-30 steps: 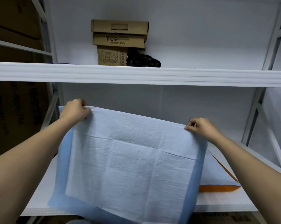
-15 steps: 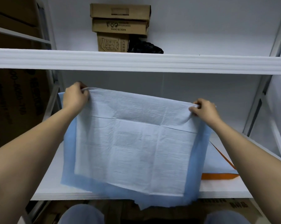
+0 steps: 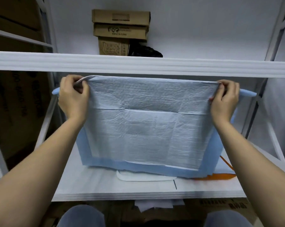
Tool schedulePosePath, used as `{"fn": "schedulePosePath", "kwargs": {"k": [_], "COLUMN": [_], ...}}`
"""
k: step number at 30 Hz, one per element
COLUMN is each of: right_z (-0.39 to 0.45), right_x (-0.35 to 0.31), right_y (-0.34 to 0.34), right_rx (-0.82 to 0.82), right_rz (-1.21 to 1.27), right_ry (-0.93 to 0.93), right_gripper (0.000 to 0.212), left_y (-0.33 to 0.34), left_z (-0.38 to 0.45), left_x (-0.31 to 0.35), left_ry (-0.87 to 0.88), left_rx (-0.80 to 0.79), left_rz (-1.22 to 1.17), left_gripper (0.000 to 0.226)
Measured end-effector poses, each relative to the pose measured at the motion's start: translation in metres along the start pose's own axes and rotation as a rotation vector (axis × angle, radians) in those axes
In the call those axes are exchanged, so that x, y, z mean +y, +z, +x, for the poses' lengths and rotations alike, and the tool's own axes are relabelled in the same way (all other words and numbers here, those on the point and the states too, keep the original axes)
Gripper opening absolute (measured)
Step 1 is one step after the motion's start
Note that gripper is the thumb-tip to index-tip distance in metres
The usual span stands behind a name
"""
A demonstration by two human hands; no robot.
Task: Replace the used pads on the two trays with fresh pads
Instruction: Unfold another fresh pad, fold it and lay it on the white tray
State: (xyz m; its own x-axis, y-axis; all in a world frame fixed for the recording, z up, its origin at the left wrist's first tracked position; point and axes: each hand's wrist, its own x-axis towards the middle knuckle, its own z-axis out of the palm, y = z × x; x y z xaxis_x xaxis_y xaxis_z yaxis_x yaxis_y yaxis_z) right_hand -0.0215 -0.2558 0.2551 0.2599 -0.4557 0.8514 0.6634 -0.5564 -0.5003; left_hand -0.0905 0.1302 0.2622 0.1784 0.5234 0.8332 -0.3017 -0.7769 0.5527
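At far left, brown cartons (image 3: 15,99) fill the neighbouring rack, partly in shadow, behind a white upright (image 3: 47,35). The left hand (image 3: 73,97) is raised to just under the upper shelf beam (image 3: 138,67); its fingers and thumb are curled and pinch the top left corner of the pad (image 3: 138,122), with a small blue flap of the pad's border projecting past the knuckles. The pad hangs upright between both hands, stretched flat across its top edge, white quilted face toward the viewer and creased in fold lines, framed by a light blue border along the left, right and bottom sides. Its lower edge sits close above the lower shelf (image 3: 97,184); whether it touches cannot be determined. Below that edge, the rounded white rim of a tray (image 3: 138,178) shows on the shelf surface. On the upper shelf, behind the beam, three cardboard boxes (image 3: 120,32) are stacked, with a black object (image 3: 146,52) beside the lowest one on its right. Right of the tray, an orange strip (image 3: 220,176) lies on the lower shelf, partly covered by the pad. The right hand (image 3: 224,99) pinches the top right corner of the pad in the same curled grip, with a blue flap projecting outward.
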Motion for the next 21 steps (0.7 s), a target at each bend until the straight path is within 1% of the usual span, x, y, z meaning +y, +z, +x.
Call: {"fn": "schedulePosePath", "kwargs": {"k": [3,6,8,12,16,18,21], "right_z": [0.009,0.014,0.014,0.01,-0.001,-0.01,-0.025], "right_x": [-0.005,-0.003,0.005,0.037,0.074,0.098,0.136], "right_y": [-0.002,0.001,0.007,0.028,0.059,0.081,0.113], "right_rx": [0.064,0.046,0.005,-0.119,-0.284,-0.351,-0.449], "right_rz": [0.031,-0.048,-0.104,-0.193,-0.328,-0.356,-0.367], "right_ry": [-0.046,-0.08,-0.072,-0.064,-0.015,0.027,0.106], "right_gripper": [0.028,0.026,0.027,0.025,0.022,0.023,0.025], "left_y": [-0.001,0.007,0.017,0.043,0.08,0.102,0.138], "left_z": [-0.003,-0.003,-0.002,-0.002,-0.006,-0.011,-0.02], "left_x": [0.003,-0.003,-0.011,-0.036,-0.075,-0.095,-0.131], "left_ry": [0.001,-0.004,-0.011,-0.088,-0.125,-0.183,-0.306], "left_rx": [0.052,0.039,-0.006,-0.122,-0.299,-0.402,-0.508], "left_rz": [-0.053,-0.036,0.0,0.122,0.255,0.297,0.304], "left_gripper": [0.02,0.018,0.018,0.023,0.028,0.028,0.025]}}
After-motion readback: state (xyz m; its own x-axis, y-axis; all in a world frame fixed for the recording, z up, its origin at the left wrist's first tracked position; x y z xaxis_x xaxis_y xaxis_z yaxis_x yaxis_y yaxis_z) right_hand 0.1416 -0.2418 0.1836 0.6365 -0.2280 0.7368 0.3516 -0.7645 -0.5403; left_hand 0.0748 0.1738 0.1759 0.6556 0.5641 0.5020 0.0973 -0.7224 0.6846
